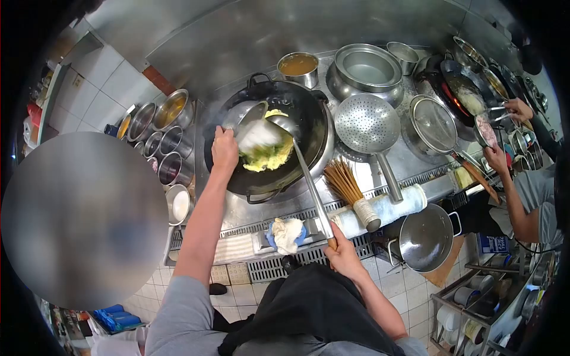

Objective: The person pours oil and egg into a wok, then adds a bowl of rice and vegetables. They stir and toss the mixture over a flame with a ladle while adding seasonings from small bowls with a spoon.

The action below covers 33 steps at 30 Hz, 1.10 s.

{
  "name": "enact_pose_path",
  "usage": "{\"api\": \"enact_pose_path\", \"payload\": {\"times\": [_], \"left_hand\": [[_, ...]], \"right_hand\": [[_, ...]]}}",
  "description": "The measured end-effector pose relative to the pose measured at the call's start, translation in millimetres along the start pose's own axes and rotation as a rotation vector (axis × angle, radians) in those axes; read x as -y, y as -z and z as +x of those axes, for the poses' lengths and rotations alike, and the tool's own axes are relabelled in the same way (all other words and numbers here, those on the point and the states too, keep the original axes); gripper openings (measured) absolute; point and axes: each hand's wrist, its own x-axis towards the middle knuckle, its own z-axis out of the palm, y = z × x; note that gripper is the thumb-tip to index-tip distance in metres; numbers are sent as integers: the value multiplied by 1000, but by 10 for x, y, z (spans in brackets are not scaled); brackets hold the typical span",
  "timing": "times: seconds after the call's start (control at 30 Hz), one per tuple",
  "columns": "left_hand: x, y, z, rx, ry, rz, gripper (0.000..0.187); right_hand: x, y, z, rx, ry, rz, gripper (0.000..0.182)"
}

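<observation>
Leftmost on my remote feed: steel tubs (178,141), clustered left of the wok (312,127); one white-filled tub (179,206) sits nearest my side.

Next, left hand (224,151): fingers closed on the rim of a bowl (254,114), which lies against them, just to their right, tipped over the wok.

White food (261,135), blurred, between bowl and egg; I cannot tell its kind.

Egg (274,161), yellow, in the wok, right of the left hand and apart from it, green bits at its left.

Cloth (288,234), cream, bunched on the stove's front edge.

Ladle (310,187), its cup beside the bowl, at the egg's upper edge; whether they touch I cannot tell.

Right hand (343,254): fingers wrapped around the ladle's wooden end, well apart from the egg.

Brush (347,184), bristles toward the wok.

Strainer (368,123), perforated, handle toward me.

Sieve (433,124), mesh, resting over a pot.

Far right, a co-worker's hands (494,157), one on a dish of pinkish food.
</observation>
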Motion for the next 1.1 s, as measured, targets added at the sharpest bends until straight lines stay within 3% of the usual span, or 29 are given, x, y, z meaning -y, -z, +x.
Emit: {"api": "enact_pose_path", "payload": {"times": [0.1,0.17,0.23,0.3,0.37,0.4,0.47,0.53,0.6,0.67,0.73,0.77,0.83,0.9,0.93,1.03,1.1], "left_hand": [[-124,199,42,35,45,41,8],[-366,422,-81,-99,-46,-56,7],[-490,526,-315,-84,-133,0,10],[-501,772,-437,-165,51,-102,10],[-332,1163,-626,-309,177,-125,10],[-230,1348,-812,-373,212,-152,17],[-236,1771,-1304,-397,560,-265,25],[-267,2155,-1951,-386,734,-370,29],[-333,2417,-2731,-316,968,-337,18],[-397,2502,-3687,-375,1143,-343,14],[-602,2647,-4609,-379,1351,-166,14],[-716,2679,-5198,-448,1496,-204,13],[-779,2764,-6064,-585,1685,-222,13],[-1197,3018,-6756,-932,1855,-123,15],[-1339,3128,-7053,-1013,1854,9,16],[-1621,3578,-7612,-1386,1919,317,21],[-1676,3954,-7710,-1782,1882,264,26]], "right_hand": [[30,142,50,1,82,-84,71],[194,273,83,-19,82,-195,71],[339,384,61,31,105,-123,69],[465,470,-25,46,231,-74,68],[933,493,-274,71,77,6,66],[1050,499,-368,76,103,48,64],[1196,505,-453,77,128,95,61],[1204,499,-418,90,141,106,60],[1172,451,-310,111,114,35,61],[993,365,-121,153,108,-14,60],[797,257,108,162,-59,-141,62],[717,212,209,149,-134,-190,62],[621,217,263,134,-45,-285,63],[615,277,288,96,-49,-165,55],[654,194,261,200,-46,-215,55],[784,-12,133,33,345,-585,50],[769,-130,122,105,266,-594,50]]}}
